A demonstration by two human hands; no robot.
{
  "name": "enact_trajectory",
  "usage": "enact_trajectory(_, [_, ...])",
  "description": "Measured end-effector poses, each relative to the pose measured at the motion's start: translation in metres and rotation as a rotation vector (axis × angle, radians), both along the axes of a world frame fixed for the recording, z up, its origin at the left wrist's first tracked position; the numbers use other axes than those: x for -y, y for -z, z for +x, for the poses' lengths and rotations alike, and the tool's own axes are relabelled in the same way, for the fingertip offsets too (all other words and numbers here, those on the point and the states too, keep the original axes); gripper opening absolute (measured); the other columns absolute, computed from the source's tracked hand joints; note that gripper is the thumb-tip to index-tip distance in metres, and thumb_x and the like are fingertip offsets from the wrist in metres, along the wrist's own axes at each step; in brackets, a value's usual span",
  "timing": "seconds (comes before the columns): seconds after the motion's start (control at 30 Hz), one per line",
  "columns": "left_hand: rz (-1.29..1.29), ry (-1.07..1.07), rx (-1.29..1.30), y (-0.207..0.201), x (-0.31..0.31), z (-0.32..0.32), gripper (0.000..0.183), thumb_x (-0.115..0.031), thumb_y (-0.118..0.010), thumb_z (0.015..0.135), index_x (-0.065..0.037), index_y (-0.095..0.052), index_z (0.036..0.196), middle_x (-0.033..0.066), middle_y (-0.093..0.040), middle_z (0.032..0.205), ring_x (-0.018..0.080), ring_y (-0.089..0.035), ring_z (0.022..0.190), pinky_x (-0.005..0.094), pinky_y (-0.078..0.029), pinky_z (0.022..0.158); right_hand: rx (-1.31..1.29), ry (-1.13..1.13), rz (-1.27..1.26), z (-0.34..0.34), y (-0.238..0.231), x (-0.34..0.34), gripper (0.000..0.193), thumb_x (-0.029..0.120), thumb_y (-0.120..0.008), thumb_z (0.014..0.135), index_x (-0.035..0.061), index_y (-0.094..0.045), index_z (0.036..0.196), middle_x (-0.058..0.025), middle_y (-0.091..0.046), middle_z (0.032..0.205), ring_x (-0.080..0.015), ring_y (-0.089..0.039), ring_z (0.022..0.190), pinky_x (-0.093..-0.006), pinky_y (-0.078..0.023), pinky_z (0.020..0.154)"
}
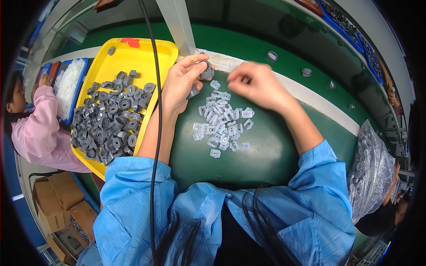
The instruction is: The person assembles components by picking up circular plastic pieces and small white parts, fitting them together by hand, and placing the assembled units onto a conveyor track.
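My left hand (181,82) is closed around a small dark grey plastic housing (207,72), held between thumb and fingers above the table's far edge. A second grey piece (193,92) shows lower down, against the curled fingers of that hand. To its right, my right hand (259,86) is slightly blurred, its fingers curled in toward the thumb. What those fingers hold, if anything, cannot be made out. Between and below both hands lies a loose pile of small translucent plastic pieces (220,119) on the green table (275,146).
At left a yellow tray (162,48) holds many grey housings (108,119). A black cable (156,146) hangs across the view. Beyond the pale ledge (324,106), a green belt (288,62) carries several parts. A plastic bag (370,173) stands at right; a person in pink (42,126) sits at left.
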State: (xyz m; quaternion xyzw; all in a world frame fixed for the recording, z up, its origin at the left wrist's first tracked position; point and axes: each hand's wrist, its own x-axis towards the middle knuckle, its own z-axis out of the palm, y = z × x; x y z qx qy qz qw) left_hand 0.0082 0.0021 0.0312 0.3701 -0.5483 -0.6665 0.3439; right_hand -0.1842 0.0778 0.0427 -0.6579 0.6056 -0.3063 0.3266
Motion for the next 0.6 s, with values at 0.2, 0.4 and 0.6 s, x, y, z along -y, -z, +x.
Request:
enact_trajectory(0.2, [0.501,0.104,-0.409,-0.002,0.007,0.009,0.043,-0.027,-0.046,0.098,0.004,-0.043,0.128,0.0096,-0.057,0.093,0.0111,-0.049,0.073,0.0183,-0.04,0.05,-0.375,-0.063,-0.031,0.011,-0.004,-0.011,0.018,0.019,-0.068,0.077,0.003,-0.066,0.084,-0.0129,-0.064,0.087,-0.0307,-0.061,0.083,-0.0392,-0.049,0.076])
enact_trajectory(0.4, [-0.541,-0.011,0.296,0.009,-0.013,-0.01,0.048,-0.012,-0.065,0.085,0.0,-0.045,0.127,0.0013,-0.059,0.082,0.0092,-0.05,0.062,0.0185,-0.041,0.054,-0.414,-0.025,-0.27,0.003,0.008,-0.017,0.017,0.016,-0.068,0.076,-0.0001,-0.064,0.078,-0.013,-0.062,0.076,-0.0288,-0.061,0.075,-0.0386,-0.049,0.068])
enact_trajectory(0.6, [-0.724,-0.121,0.384,0.012,-0.02,-0.015,0.035,-0.006,-0.074,0.073,0.0,-0.052,0.099,0.0187,-0.063,0.081,0.035,-0.065,0.076,0.0358,-0.051,0.065,-0.243,-0.092,-0.006,0.009,-0.012,-0.014,0.012,0.011,-0.07,0.073,0.0008,-0.065,0.075,-0.0105,-0.063,0.07,-0.0252,-0.061,0.063,-0.035,-0.049,0.061])
